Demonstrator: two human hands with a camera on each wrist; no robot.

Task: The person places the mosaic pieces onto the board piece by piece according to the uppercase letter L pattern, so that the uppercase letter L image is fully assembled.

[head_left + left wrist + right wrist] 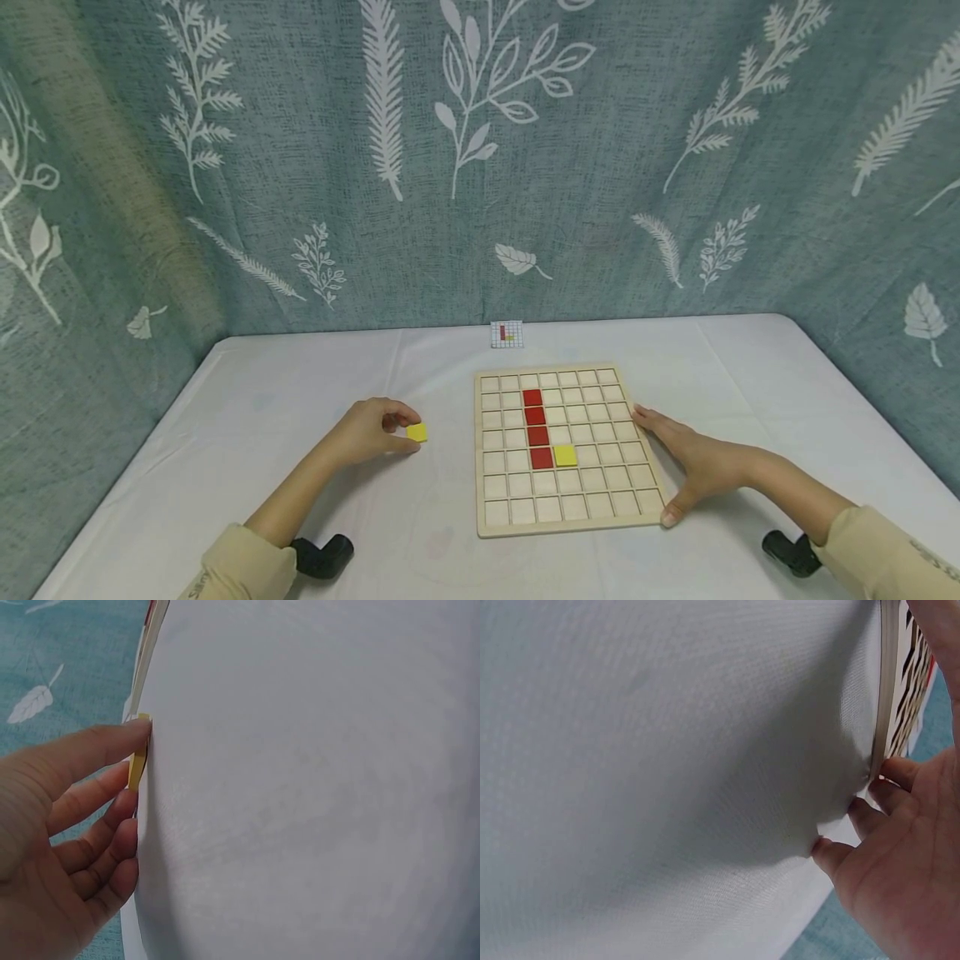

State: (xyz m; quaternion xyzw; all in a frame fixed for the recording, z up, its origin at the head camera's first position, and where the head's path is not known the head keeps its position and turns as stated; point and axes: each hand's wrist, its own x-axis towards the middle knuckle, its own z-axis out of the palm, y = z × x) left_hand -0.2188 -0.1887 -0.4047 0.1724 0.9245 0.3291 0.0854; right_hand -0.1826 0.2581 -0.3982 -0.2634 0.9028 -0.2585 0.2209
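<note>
Left of the board, my left hand (372,431) pinches a yellow square tile (417,432) between thumb and fingertips, just over the cloth. The left wrist view shows that tile (138,761) edge-on, with the thumb on one side of it. A wooden grid board (491,531) lies flat on the table. Several red tiles (537,436) form a column in its cells, and one yellow tile (565,456) sits right of the lowest red one. My right hand (701,467), thumb and fingers spread, touches the board's right edge, its thumb at the near right corner.
A small card (507,334) printed with a grid and coloured squares lies at the table's far edge. White cloth covers the table (360,367). A green leaf-patterned curtain (585,208) hangs behind and at both sides. Black devices (324,557) are by both wrists.
</note>
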